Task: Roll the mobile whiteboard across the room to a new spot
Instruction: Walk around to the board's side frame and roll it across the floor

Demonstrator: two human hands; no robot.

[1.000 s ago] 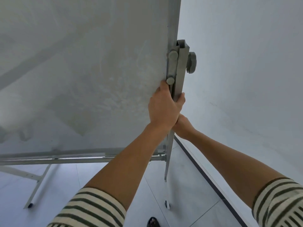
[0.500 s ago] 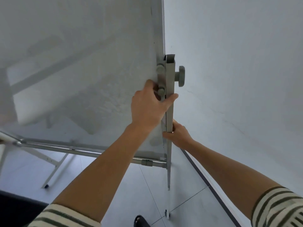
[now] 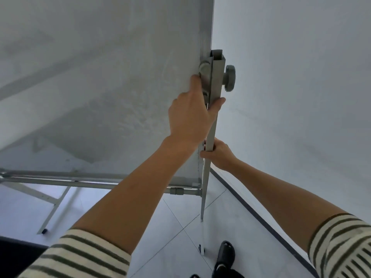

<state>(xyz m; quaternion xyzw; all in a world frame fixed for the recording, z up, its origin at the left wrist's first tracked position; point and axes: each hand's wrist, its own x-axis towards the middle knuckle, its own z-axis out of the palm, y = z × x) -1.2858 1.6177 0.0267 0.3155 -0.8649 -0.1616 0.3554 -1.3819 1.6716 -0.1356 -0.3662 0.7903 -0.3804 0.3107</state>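
Observation:
The mobile whiteboard (image 3: 100, 87) fills the upper left of the head view, its grey face smeared and reflective. Its right metal upright (image 3: 215, 77) carries a round locking knob (image 3: 229, 78). My left hand (image 3: 190, 117) is wrapped around the board's right edge and that upright just below the knob. Lower down, my right hand (image 3: 219, 155) grips the same upright from the right side. A crossbar (image 3: 80, 181) runs under the board. A caster (image 3: 201, 248) shows at the foot of the upright, another (image 3: 44, 230) on the far left leg.
A white wall (image 3: 291, 97) stands close on the right, with a dark baseboard (image 3: 261, 217) along the tiled floor (image 3: 176, 227). My foot in a black sandal (image 3: 225, 255) is beside the near caster. A dark strip (image 3: 18, 247) lies at the lower left.
My right hand has slid lower on the upright, apart from the left. The board has shifted in view and my sandalled foot has stepped forward beside the caster.

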